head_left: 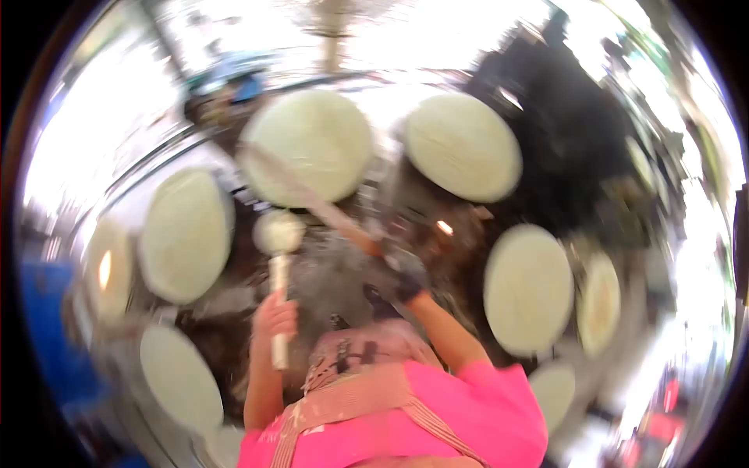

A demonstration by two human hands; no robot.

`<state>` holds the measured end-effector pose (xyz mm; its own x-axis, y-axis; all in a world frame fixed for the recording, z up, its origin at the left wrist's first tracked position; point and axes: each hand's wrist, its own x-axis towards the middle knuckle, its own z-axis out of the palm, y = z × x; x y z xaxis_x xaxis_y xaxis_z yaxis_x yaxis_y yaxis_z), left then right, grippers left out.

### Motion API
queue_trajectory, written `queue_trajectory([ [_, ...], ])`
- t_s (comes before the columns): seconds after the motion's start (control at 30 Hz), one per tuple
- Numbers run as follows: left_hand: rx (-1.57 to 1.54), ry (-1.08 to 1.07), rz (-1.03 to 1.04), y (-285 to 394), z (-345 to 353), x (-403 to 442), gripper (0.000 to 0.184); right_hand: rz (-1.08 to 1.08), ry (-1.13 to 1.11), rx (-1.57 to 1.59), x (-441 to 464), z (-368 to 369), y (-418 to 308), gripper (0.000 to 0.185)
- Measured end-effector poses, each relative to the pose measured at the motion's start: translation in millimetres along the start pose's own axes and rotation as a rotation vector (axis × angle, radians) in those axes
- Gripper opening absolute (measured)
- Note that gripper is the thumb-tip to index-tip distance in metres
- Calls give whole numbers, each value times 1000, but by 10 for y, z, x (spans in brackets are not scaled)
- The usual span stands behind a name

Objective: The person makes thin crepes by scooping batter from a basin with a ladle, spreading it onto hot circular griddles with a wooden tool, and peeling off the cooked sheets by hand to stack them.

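The left hand clenches the round-headed tool mid-handle; the gloved right hand grasps the flat stick by its near end, tip over the pale disc's left edge. Both tools appear light, stiff.

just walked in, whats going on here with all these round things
Someone is working inside a ring of pale rounds. Their left hand grips the handle of a round-headed tool, head up. The right hand, in a dark glove, holds a long flat stick whose far end reaches over the large round straight ahead. Blur hides whether it touches.
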<state>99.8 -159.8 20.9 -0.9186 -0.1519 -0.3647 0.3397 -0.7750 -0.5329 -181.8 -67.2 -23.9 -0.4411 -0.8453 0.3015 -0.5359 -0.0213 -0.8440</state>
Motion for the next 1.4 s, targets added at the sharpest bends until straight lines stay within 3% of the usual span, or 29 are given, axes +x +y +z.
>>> queue_trajectory([
  [0.07, -2, -80, -68, -28, -114, -133, 39, -150, -40, -159, 98, -80, -44, 16],
  [0.13, -4, -109, 9, -269, -72, -233, 37, -218, -97, -379, 401, -151, -327, 29],
  [0.17, 48, -159, 41, -262, -140, -310, 46, -159, -159, -232, 562, -237, -645, 38],
  [0.2, 58, -128, 8, -269, -179, -346, 44, -263, -125, -246, 722, -113, -702, 42],
  [0.27, 78, -69, -8, -279, -240, -465, 42, -260, -294, -335, 1140, -87, -1353, 41],
  [0.33, 91, -6, -14, -397, -270, -539, 42, -584, -347, -256, 1537, -125, -1905, 34],
  [0.37, 91, 20, -22, -439, -278, -573, 41, -585, -645, -429, 1913, 203, -2187, 36],
  [0.4, 92, 47, -28, -510, -287, -590, 41, -707, -745, -446, 2079, 307, -2409, 35],
  [0.5, 101, 51, 14, -670, -292, -686, 40, -897, -701, -397, 1851, 345, -2660, 31],
  [0.63, 53, -58, 90, -743, -555, -1008, 39, -991, -627, -382, 1658, 557, -2830, 27],
  [0.67, 66, -102, 49, -672, -720, -1103, 35, -989, -595, -363, 1692, 640, -2840, 27],
  [0.77, -57, -215, 176, -830, -850, -1255, 30, -867, -517, -420, 1867, 966, -2414, 25],
  [0.8, -64, -220, 259, -945, -964, -1269, 30, -831, -430, -807, 1883, 1112, -1774, 33],
  [0.83, -80, -221, 325, -1005, -1090, -1224, 30, -794, -398, -554, 1828, 1074, -1741, 42],
  [0.97, -188, -233, 535, -1228, -1484, -1240, 23, -790, -678, -586, 1486, 1935, -1136, 27],
  [1.0, -232, -268, 583, -1297, -1507, -1206, 22, -680, -927, -650, 1445, 2089, -1290, 19],
  [1.03, -272, -287, 626, -1386, -1462, -1171, 22, -900, -884, -674, 1457, 2339, -1095, 18],
  [1.1, -336, -325, 671, -1559, -1541, -1178, 21, -1050, -910, -672, 1443, 2897, -788, 25],
  [1.2, -399, -490, 724, -1730, -1828, -1183, 28, -1116, -942, -771, 1542, 3340, -830, 35],
  [1.3, -461, -545, 813, -1954, -1969, -1299, 33, -688, -769, -630, 1572, 3421, -1145, 31],
  [1.33, -495, -507, 822, -1973, -1974, -1372, 23, -577, -567, -462, 1606, 3625, -917, 26],
  [1.37, -537, -470, 830, -2019, -1966, -1431, 21, -316, -478, -415, 1629, 3738, -983, 35],
  [1.4, -579, -434, 836, -2044, -1964, -1481, 29, -244, -372, -384, 1691, 3870, -943, 40],
])
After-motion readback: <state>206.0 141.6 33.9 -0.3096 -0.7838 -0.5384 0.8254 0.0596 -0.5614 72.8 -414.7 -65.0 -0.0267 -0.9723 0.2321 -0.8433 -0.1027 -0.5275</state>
